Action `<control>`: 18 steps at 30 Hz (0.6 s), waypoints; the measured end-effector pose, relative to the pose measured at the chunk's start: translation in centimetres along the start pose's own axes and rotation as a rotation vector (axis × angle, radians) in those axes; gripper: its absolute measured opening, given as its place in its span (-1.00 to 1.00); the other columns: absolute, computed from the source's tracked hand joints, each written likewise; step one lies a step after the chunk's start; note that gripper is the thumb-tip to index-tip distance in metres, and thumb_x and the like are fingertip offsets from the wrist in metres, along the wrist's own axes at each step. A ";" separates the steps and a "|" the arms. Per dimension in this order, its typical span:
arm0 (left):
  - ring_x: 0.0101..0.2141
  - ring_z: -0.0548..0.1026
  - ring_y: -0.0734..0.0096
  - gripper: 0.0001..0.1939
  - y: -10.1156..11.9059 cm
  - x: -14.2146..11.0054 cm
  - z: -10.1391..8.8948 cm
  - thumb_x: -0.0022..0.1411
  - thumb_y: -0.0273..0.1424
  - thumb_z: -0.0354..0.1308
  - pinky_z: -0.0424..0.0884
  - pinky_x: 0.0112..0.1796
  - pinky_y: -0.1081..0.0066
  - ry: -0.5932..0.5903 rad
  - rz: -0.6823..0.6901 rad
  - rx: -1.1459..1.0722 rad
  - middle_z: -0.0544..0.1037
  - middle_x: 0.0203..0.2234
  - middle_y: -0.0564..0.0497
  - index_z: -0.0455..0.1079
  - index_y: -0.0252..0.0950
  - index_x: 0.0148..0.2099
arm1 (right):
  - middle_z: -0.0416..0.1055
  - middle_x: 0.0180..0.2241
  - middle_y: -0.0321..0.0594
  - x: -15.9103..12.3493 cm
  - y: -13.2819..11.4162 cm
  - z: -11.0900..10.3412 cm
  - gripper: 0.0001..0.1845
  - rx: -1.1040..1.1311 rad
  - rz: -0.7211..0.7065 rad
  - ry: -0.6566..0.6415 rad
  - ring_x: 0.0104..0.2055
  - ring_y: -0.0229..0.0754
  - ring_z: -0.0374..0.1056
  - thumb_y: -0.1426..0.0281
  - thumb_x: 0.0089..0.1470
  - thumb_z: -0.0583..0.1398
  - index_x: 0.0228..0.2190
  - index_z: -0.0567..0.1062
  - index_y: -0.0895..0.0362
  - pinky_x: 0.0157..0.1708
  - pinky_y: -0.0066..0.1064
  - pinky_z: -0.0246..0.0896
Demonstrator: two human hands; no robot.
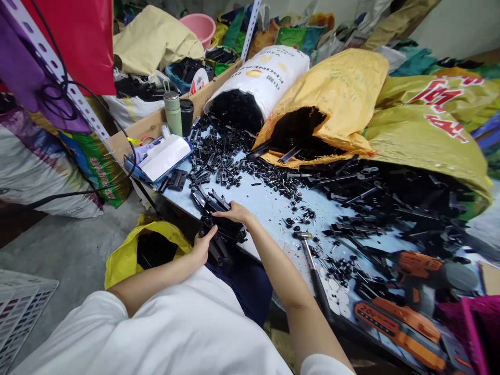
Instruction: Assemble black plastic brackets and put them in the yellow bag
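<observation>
At the table's near edge, my left hand (203, 246) is closed around some long black plastic parts (219, 249), thumb on top. Just beyond it my right hand (236, 213) grips the same bunch from the right, its index finger and thumb lying over the upper pieces. The bunch hangs partly over the edge above my lap, and my fingers' undersides are hidden. Farther back, small black parts (219, 156) lie in a loose heap. A black rectangular piece (178, 180) rests to the left of the bunch.
A hammer (310, 255) and an orange cordless drill (424, 271) lie on the right of the table (269, 208). White (269, 73), orange (332, 99) and olive (429, 135) sacks spill black parts. A yellow bag (121, 255) stands below left, near a white crate (27, 307).
</observation>
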State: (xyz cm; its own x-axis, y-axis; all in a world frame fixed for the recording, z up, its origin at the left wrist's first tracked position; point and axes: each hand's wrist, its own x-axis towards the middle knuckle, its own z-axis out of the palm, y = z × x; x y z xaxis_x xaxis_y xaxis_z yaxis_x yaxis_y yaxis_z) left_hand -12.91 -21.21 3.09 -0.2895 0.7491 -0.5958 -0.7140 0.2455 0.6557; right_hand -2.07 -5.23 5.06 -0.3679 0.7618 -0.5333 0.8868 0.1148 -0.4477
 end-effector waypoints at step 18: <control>-0.53 0.48 0.39 -0.60 3.5 3.0 -3.6 -0.35 -0.38 0.45 0.45 -0.41 0.35 0.024 0.040 -0.120 0.48 -0.59 0.08 0.35 -0.32 -0.42 | 0.36 -0.40 -0.25 -0.8 1.1 -1.8 -0.40 0.646 0.026 -0.038 -0.41 -0.18 0.36 0.14 -0.23 0.27 -0.16 0.23 0.11 -0.47 -0.38 0.32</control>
State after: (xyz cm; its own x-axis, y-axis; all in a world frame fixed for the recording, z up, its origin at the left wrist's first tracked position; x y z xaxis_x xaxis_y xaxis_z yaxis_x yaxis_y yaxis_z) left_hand -18.58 -20.32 1.93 -0.3338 0.7415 -0.5820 -0.7721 0.1391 0.6201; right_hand -0.34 -4.55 6.30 -0.3688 0.7348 -0.5692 0.5527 -0.3189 -0.7699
